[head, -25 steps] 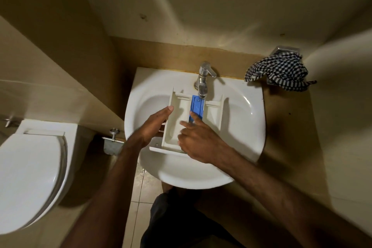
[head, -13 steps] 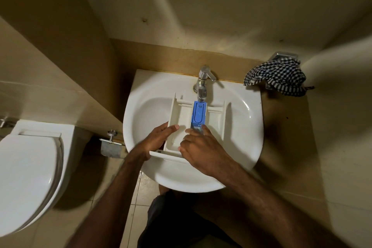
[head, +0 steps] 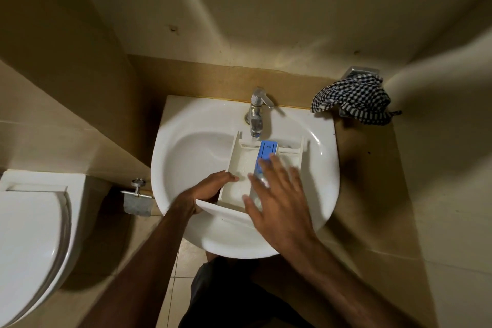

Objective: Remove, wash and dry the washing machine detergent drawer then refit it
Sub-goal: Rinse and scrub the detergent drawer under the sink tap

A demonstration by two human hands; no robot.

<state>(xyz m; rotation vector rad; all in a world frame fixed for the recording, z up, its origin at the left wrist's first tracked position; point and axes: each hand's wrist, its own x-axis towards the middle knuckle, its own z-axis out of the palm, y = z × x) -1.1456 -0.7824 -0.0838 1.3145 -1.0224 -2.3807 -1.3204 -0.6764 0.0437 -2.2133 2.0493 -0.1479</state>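
The white detergent drawer (head: 241, 168) lies in the white basin (head: 186, 146) with its back end under the chrome tap (head: 257, 112), and water runs from the tap into it. A blue insert (head: 267, 150) sits in its middle compartment. My left hand (head: 210, 190) grips the drawer's left wall near the front panel. My right hand (head: 277, 194) hovers over the drawer's right half with fingers spread and straight, blurred by motion, holding nothing and hiding the near right part of the drawer.
A black-and-white checked cloth (head: 354, 98) hangs on a wall fitting to the right of the basin. A white toilet (head: 29, 234) stands at the left, with a metal paper holder (head: 137, 198) between it and the basin. Walls close in on three sides.
My right hand lifted off the blue insert and opened out flat above the drawer. The drawer shifted slightly right under the tap. My left hand kept its hold on the left wall.
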